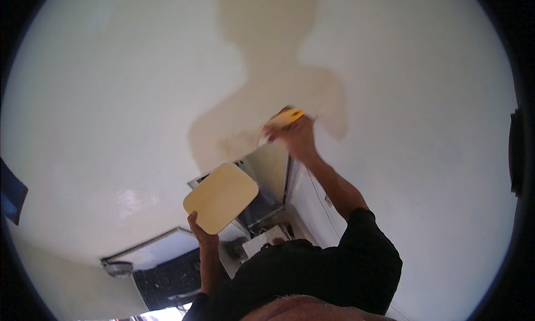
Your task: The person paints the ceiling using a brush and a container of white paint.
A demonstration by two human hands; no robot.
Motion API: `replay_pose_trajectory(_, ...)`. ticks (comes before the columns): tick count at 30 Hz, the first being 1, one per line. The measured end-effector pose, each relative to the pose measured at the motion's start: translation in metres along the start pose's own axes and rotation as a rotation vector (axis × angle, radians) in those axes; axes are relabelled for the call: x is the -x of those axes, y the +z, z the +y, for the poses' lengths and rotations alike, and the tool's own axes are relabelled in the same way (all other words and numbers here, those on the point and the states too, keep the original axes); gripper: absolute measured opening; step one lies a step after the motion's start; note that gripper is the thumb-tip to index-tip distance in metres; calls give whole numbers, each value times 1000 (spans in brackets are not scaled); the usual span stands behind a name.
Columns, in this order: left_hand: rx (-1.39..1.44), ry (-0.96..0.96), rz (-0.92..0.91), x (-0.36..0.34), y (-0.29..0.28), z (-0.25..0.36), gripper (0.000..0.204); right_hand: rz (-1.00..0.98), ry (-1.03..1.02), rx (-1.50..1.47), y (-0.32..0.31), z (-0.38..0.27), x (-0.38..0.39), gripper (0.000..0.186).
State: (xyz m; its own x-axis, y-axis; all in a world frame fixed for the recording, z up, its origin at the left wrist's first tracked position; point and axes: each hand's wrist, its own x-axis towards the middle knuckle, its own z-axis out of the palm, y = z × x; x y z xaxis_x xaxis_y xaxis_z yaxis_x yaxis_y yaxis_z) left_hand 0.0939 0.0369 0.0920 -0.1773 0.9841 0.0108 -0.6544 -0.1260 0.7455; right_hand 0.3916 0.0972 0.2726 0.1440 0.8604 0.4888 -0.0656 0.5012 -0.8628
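My left hand point(203, 232) grips a cream-coloured, round-cornered flat board or shallow tray point(222, 198) by its lower edge, with the thumb on its face. My right hand point(298, 138) is raised higher, closed round a flat yellow tool point(288, 118) that has a dark spot near one end. Motion smears this tool and the fingers, so its kind is unclear. Both hands are in front of a broad, smooth off-white surface point(401, 126), on which the shadow of a head and shoulders falls. I cannot tell whether the tool touches it.
Beyond the board there is an opening with a pale frame point(287, 179). A dark panel point(167, 279) and a round metallic fixture point(118, 269) lie at lower left. Thin cables run along the wall beside my right forearm. A blue dark-edged object point(12, 193) shows at far left.
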Motion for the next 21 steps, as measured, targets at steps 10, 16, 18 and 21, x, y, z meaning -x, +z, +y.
replay_pose_trajectory(10,-196,50,-90,15,-28,11,62,865,-882,62,-177,-100,-178,12)
replay_pose_trajectory(16,-111,84,111,27,-3,18,50,961,-1081,397,-177,-100,-235,11)
replay_pose_trajectory(18,71,60,280,30,-5,21,43,915,-1033,443,-130,-88,-229,12)
replay_pose_trajectory(21,-166,114,57,27,-39,24,48,672,-1113,457,-20,-79,-197,12)
